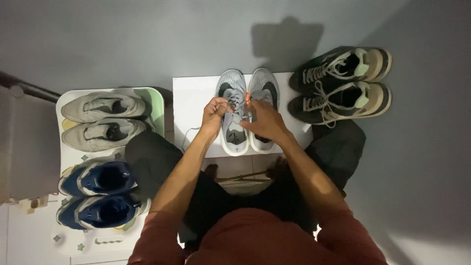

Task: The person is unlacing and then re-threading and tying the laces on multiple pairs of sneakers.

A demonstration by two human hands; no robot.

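A pair of grey and white sneakers stands on a white board (191, 105) in front of me, toes pointing away. My left hand (214, 115) pinches the laces of the left grey sneaker (232, 132) near its tongue. My right hand (265, 121) grips the same laces from the right, covering part of the right grey sneaker (265, 88). A small orange lace tip shows between my hands. A loose lace end trails down over the board's left side.
A black and tan pair of sneakers (343, 83) lies to the right against the grey wall. On a white mat (66, 157) at the left sit a beige pair (100, 120) and a blue pair (98, 194). My dark-trousered knees flank the board.
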